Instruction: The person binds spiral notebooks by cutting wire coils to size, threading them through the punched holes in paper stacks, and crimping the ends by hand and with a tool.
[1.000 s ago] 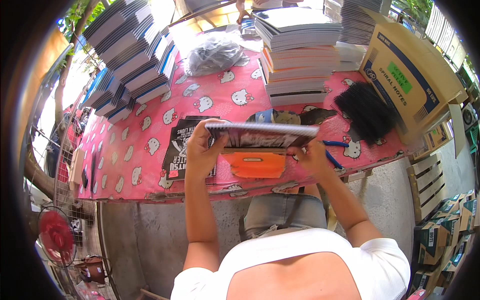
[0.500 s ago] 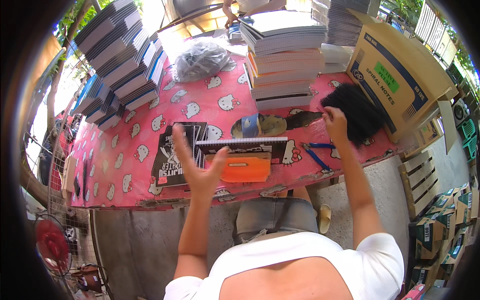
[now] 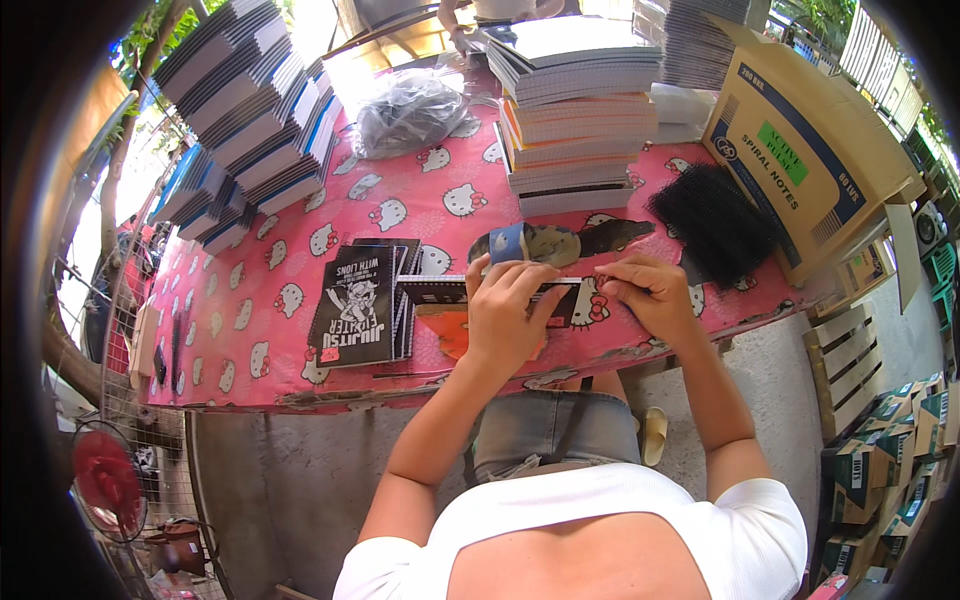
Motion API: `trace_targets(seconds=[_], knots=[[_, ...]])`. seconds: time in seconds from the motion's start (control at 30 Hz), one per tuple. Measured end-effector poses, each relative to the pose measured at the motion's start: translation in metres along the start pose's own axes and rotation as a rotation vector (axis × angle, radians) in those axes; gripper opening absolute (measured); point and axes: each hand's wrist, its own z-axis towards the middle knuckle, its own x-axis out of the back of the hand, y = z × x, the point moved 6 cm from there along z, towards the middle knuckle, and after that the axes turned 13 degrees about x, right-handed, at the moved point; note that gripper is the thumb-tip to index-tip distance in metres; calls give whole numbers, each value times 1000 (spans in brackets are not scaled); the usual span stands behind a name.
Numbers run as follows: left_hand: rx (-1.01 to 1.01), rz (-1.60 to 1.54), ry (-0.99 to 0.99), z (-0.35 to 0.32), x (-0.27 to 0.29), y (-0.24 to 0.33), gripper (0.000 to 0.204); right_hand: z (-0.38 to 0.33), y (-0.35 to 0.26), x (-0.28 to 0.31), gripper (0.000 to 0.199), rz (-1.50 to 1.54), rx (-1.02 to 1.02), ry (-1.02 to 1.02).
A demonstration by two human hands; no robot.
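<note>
Left hand (image 3: 505, 315) gripping notebook (image 3: 440, 291) edge, right hand (image 3: 650, 295) pinching its spiral at 3 o'clock; black coil pile (image 3: 712, 220) at 1 o'clock.

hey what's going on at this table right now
A person sits at a table with a pink cartoon-cat tablecloth, working on a notebook stood on its edge. The left hand steadies it while the right hand works at its top edge, apparently with a thin binding coil. A black-covered notebook lies to the left, a pile of black coils to the right, and stacks of notebooks behind.
</note>
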Motion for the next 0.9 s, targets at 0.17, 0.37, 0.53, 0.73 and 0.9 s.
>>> trace_targets(seconds=[0.17,0.37,0.53,0.73,0.9], knots=[[-51,-122,201,-1,14,4,16,10,-14,-6,23,-109,14,95],[38,-151,105,-1,11,1,16,15,1,-12,17,102,-103,-135],[61,-148,104,1,9,-4,19,14,7,-28,18,182,-543,-344],[33,39,141,-3,19,-3,21,19,-25,-27,22,-251,63,-161],[42,9,92,-10,21,-14,20,23,-19,-37,30,-210,-108,-506]])
